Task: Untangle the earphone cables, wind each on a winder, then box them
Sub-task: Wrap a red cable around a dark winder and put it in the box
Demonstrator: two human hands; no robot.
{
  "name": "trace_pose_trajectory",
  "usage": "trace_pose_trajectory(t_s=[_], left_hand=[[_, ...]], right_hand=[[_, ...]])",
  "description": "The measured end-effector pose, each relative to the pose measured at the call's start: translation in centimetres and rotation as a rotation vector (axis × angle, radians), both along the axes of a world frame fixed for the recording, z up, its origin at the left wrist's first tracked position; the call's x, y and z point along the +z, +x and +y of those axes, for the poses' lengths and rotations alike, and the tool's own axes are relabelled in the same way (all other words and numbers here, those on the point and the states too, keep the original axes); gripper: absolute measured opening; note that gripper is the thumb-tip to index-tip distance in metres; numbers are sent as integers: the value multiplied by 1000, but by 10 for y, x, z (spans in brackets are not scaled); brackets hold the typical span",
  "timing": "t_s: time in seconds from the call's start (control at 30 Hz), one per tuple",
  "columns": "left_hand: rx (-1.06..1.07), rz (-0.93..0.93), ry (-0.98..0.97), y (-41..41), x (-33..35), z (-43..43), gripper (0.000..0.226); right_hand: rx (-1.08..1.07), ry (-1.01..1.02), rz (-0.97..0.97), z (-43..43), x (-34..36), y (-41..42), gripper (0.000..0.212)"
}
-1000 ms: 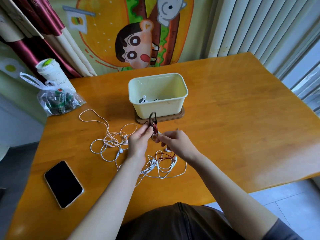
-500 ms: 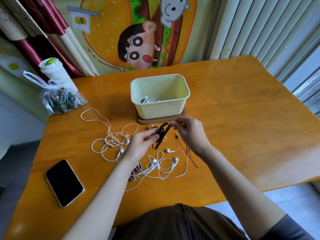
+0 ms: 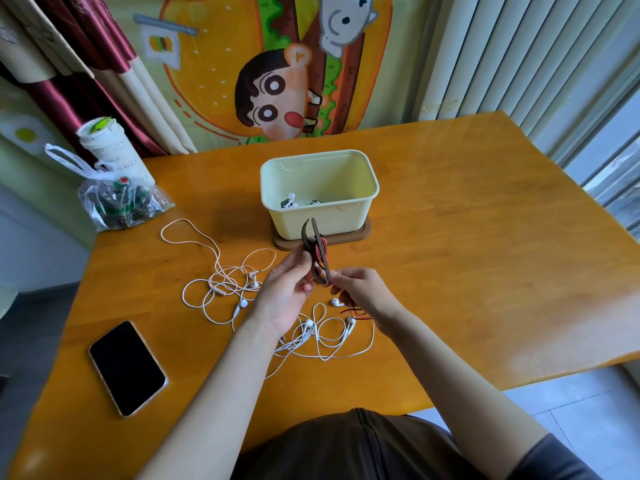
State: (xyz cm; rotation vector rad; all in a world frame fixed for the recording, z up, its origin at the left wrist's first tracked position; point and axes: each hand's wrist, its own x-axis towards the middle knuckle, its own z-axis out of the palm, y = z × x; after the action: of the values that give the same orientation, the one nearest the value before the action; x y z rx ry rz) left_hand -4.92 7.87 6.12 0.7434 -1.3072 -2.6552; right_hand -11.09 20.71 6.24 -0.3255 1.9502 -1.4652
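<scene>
Red cable point(image 3: 321, 252) part-wound on winder point(image 3: 307, 233), gripped by fingers of left hand point(image 3: 284, 296) above bench point(image 3: 450, 271) before box point(image 3: 346, 220); tail pinched by right hand point(image 3: 363, 293). Risk: slack loops slipping off, tail snagging white earphones point(image 3: 322, 336)

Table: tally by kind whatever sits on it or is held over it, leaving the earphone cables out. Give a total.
Phone: 1
Cream box: 1
Brown tray under the box: 1
Plastic bag: 1
Paper cup: 1
Winder, held over the table: 1
Total: 6
</scene>
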Motion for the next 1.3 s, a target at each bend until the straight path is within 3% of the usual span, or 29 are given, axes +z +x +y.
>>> trace_pose_trajectory(t_s=[0.13, 0.43, 0.57, 0.7, 0.87, 1.03, 1.3], left_hand=[[75, -40, 40, -3, -4, 3, 33], [188, -207, -47, -3, -21, 3, 35], [229, -249, -362, 0, -21, 6, 33], [95, -249, -735, 5, -25, 4, 32], [-59, -243, -985, 7, -31, 0, 31], [-200, -178, -844, 9, -31, 0, 30], [-209, -146, -665, 14, -30, -1, 31]], right_hand=[[3, 6, -38, -2, -7, 9, 30], [126, 158, 304, -7, -3, 15, 30], [232, 250, 527, -7, -1, 18, 29], [259, 345, 692, -4, 2, 10, 32], [200, 496, 825, 5, 3, -12, 30], [134, 546, 836, 14, 4, -27, 27], [59, 442, 839, 16, 0, -31, 23]])
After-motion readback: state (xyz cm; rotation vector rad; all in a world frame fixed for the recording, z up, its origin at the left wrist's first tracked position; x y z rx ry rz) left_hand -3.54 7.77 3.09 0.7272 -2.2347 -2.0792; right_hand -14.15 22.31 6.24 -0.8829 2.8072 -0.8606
